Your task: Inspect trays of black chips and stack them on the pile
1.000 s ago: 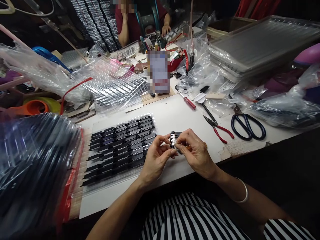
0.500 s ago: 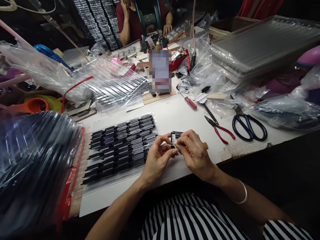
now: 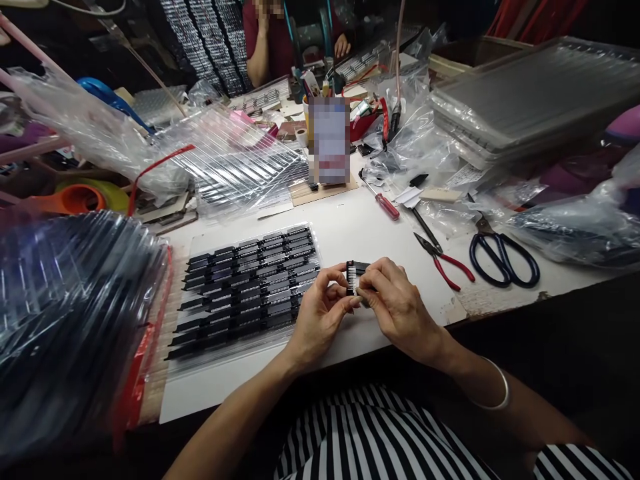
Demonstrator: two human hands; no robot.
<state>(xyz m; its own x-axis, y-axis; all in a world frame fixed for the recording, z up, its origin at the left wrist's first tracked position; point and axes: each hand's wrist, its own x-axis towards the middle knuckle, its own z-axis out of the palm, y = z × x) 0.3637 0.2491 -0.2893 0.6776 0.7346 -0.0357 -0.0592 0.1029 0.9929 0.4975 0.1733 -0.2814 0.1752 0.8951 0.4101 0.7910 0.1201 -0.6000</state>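
Observation:
Between my two hands is a small black part with a row of pale comb-like teeth (image 3: 351, 279), held upright just above the white table. My left hand (image 3: 320, 317) pinches it from the left with thumb and fingers. From the other side, my right hand (image 3: 400, 303) grips its right end, and the fingers hide much of that end. Left of my hands lies a clear plastic tray (image 3: 316, 248) filled with rows of similar black toothed parts (image 3: 245, 287).
Pliers (image 3: 453, 267), scissors (image 3: 505, 260) and a screwdriver (image 3: 386, 205) lie at right. Stacked clear trays (image 3: 530, 93) stand beyond them. Plastic-wrapped black pieces (image 3: 75, 320) fill the left. A blurred-out phone-like screen (image 3: 330, 140) stands ahead. Another person (image 3: 270, 47) sits opposite.
The view has shifted slightly, so the scene sits a little further right. Both hands keep hold of the part. An orange piece by my right hand no longer shows.

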